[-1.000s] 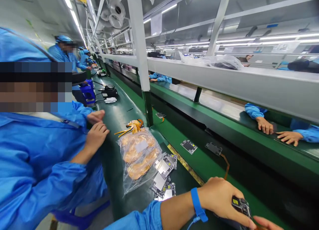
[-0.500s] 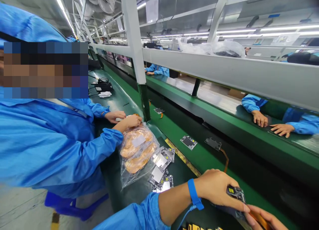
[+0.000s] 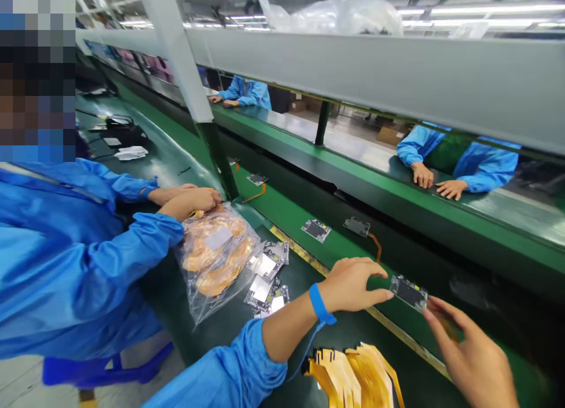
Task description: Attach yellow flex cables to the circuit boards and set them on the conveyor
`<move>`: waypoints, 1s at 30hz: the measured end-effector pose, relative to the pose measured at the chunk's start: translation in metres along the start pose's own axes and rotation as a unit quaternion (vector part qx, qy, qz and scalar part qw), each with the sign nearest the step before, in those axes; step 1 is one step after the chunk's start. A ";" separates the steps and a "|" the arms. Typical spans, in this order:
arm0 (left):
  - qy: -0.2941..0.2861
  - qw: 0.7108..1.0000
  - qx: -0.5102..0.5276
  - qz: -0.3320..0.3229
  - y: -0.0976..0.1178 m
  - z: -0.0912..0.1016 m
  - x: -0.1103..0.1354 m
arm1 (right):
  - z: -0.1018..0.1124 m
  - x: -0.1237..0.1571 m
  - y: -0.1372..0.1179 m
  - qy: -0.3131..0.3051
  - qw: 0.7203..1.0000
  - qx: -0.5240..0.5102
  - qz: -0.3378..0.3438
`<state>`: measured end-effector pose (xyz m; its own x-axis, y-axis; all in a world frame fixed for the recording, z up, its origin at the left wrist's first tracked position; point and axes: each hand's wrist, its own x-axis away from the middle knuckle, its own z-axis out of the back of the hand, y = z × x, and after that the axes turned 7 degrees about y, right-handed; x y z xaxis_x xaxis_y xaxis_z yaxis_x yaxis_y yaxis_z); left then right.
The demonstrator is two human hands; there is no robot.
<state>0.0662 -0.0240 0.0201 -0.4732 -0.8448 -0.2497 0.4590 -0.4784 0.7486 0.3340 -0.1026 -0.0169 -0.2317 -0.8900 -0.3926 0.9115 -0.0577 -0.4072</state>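
My left hand (image 3: 353, 284) reaches out over the green conveyor belt (image 3: 291, 211), its fingertips pinching the left end of a small circuit board (image 3: 408, 291). A blue wrist strap (image 3: 320, 304) circles that wrist. My right hand (image 3: 474, 352) comes in from the lower right with fingers stretched, and one fingertip touches the board's right end. The board lies low over the belt's near edge. I cannot tell whether it rests on the belt. A stack of yellow flex cables (image 3: 353, 375) lies just below my hands.
A pile of circuit boards (image 3: 267, 278) sits by a clear bag of orange parts (image 3: 216, 252), which a co-worker's hands (image 3: 194, 199) touch. Three more boards (image 3: 316, 229) ride the belt. Another person's hands (image 3: 436, 181) rest across the line. A grey shelf (image 3: 353, 66) runs overhead.
The view tilted down. My left hand carried the board forward and up over the belt, and my right hand opened out beside it. The co-worker's hands reached to the bag.
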 end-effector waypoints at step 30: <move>-0.120 0.989 -0.065 -0.057 0.012 0.013 0.001 | -0.030 0.078 0.000 -0.198 0.968 -0.026 0.150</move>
<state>0.0613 -0.0274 0.0368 -0.6858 -0.7091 -0.1636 0.4768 -0.6077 0.6352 0.3054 -0.1585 -0.0724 0.1989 -0.9675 -0.1561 0.8966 0.2440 -0.3697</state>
